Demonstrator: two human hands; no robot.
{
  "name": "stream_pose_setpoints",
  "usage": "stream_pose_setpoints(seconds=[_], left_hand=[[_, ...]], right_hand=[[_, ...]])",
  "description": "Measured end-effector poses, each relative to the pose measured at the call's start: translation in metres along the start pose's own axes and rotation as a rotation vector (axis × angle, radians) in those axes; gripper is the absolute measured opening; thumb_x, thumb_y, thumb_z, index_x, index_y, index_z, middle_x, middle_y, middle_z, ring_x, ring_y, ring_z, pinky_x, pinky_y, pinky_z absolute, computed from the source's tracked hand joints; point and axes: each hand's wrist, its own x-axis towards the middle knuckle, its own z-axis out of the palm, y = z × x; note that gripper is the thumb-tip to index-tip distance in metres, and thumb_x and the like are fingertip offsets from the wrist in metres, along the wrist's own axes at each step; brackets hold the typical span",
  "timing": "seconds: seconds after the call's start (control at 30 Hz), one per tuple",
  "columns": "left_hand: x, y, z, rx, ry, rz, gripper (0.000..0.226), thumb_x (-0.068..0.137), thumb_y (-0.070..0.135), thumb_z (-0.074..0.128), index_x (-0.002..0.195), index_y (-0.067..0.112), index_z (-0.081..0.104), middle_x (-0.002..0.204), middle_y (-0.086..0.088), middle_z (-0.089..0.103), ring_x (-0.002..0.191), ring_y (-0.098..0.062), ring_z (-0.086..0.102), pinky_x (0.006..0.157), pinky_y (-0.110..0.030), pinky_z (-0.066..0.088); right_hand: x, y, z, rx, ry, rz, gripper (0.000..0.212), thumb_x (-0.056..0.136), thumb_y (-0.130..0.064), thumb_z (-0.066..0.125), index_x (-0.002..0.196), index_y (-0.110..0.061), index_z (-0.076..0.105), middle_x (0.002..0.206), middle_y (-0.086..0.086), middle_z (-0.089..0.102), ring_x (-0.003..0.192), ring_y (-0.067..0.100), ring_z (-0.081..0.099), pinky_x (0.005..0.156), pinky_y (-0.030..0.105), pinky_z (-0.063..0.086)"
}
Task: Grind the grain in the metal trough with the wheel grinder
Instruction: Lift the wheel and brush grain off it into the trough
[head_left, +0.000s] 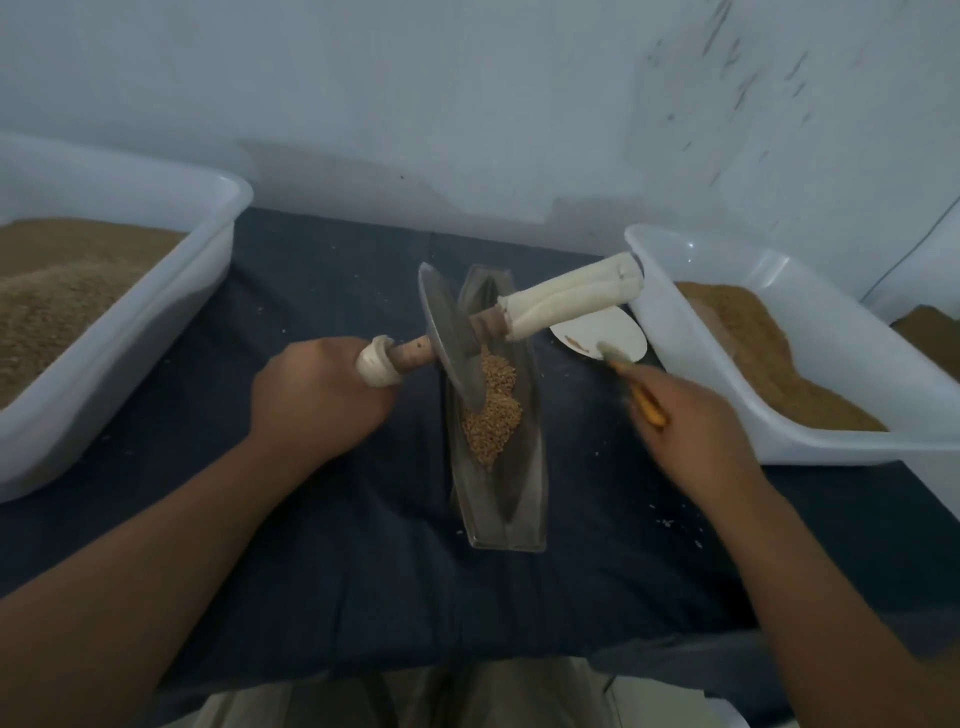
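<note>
The left hand (317, 395) is curled round the left handle of the wheel grinder (449, 338), whose disc stands tilted in the grain (493, 410) in the central metal trough (498, 499). The blurred right hand (696, 421) seems to pinch an orange-handled brush (647, 402) beside a white card (602, 338). The right tub (701, 338) is just beyond, and the left tub (130, 338) sits well apart.

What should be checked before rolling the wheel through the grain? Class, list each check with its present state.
1. The grain lies in the trough: ok, piled mid-trough.
2. The wheel meets the grain: ok.
3. The wheel stands upright: not ok, it leans.
4. The left hand grips the left handle: ok.
5. The right hand is on the right handle: not ok; it holds a brush, blurred.
6. The trough sits firm on the cloth: cannot tell.
</note>
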Motion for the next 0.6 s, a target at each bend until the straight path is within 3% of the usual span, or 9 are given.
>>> stream_pose_setpoints(seconds=[0.07, 0.13, 0.17, 0.27, 0.33, 0.4, 0.5, 0.6], left_hand=[[-0.001, 0.001, 0.000, 0.017, -0.006, 0.021, 0.037, 0.085, 0.062, 0.055, 0.067, 0.030, 0.062, 0.067, 0.010, 0.064, 0.069, -0.024, 0.065, 0.069, -0.037, 0.056], [-0.001, 0.003, 0.001, 0.046, -0.008, 0.047, 0.041, 0.089, 0.063, 0.053, 0.065, 0.030, 0.060, 0.066, 0.011, 0.063, 0.067, -0.023, 0.064, 0.065, -0.035, 0.053], [-0.001, 0.003, 0.002, 0.068, -0.012, 0.062, 0.043, 0.091, 0.063, 0.052, 0.064, 0.030, 0.060, 0.066, 0.011, 0.063, 0.066, -0.023, 0.064, 0.064, -0.034, 0.053], [0.000, 0.004, 0.005, 0.117, -0.027, 0.091, 0.043, 0.091, 0.063, 0.051, 0.063, 0.031, 0.058, 0.065, 0.012, 0.062, 0.063, -0.020, 0.062, 0.062, -0.033, 0.052], [0.000, 0.004, 0.006, 0.151, -0.010, 0.113, 0.045, 0.091, 0.063, 0.050, 0.060, 0.031, 0.056, 0.061, 0.012, 0.059, 0.059, -0.017, 0.058, 0.058, -0.030, 0.046], [-0.001, 0.006, 0.007, 0.176, 0.017, 0.136, 0.047, 0.092, 0.064, 0.049, 0.059, 0.030, 0.055, 0.059, 0.013, 0.057, 0.055, -0.015, 0.054, 0.056, -0.027, 0.041], [-0.003, 0.007, 0.006, 0.222, 0.061, 0.174, 0.051, 0.094, 0.064, 0.046, 0.057, 0.029, 0.054, 0.055, 0.013, 0.054, 0.049, -0.009, 0.046, 0.052, -0.024, 0.035], [-0.004, 0.009, 0.004, 0.307, 0.092, 0.214, 0.054, 0.094, 0.068, 0.039, 0.057, 0.029, 0.052, 0.053, 0.013, 0.051, 0.046, -0.009, 0.043, 0.050, -0.023, 0.035]], right_hand=[[-0.002, 0.008, 0.010, -0.163, -0.220, 0.046, 0.080, 0.096, -0.004, 0.064, 0.159, -0.045, 0.039, 0.131, 0.002, 0.066, 0.113, 0.023, 0.063, 0.090, 0.033, 0.048], [-0.004, 0.008, 0.009, -0.210, -0.345, 0.062, 0.088, 0.093, 0.009, 0.058, 0.164, -0.038, 0.033, 0.158, 0.006, 0.051, 0.143, 0.027, 0.048, 0.114, 0.036, 0.040], [-0.007, 0.004, 0.004, -0.186, -0.292, 0.046, 0.087, 0.093, 0.011, 0.056, 0.164, -0.034, 0.035, 0.165, 0.005, 0.044, 0.150, 0.027, 0.041, 0.120, 0.037, 0.034], [-0.023, -0.018, -0.016, -0.076, 0.286, -0.205, 0.051, 0.099, 0.001, 0.054, 0.148, -0.014, 0.060, 0.149, 0.007, 0.058, 0.137, 0.027, 0.056, 0.116, 0.042, 0.044], [-0.030, -0.043, -0.024, -0.092, 0.507, -0.431, 0.040, 0.103, -0.010, 0.054, 0.141, -0.009, 0.065, 0.145, 0.008, 0.061, 0.139, 0.024, 0.055, 0.117, 0.043, 0.043], [-0.026, -0.067, -0.023, -0.161, 0.458, -0.502, 0.054, 0.100, -0.016, 0.059, 0.152, -0.006, 0.054, 0.156, 0.011, 0.052, 0.151, 0.027, 0.042, 0.124, 0.048, 0.035], [-0.012, -0.087, -0.013, -0.323, 0.233, -0.415, 0.077, 0.094, -0.019, 0.062, 0.164, -0.006, 0.033, 0.166, 0.014, 0.038, 0.159, 0.033, 0.027, 0.129, 0.056, 0.022], [0.002, -0.090, -0.005, -0.397, 0.144, -0.373, 0.079, 0.091, -0.018, 0.063, 0.163, -0.006, 0.033, 0.159, 0.014, 0.045, 0.151, 0.036, 0.036, 0.128, 0.057, 0.020]])
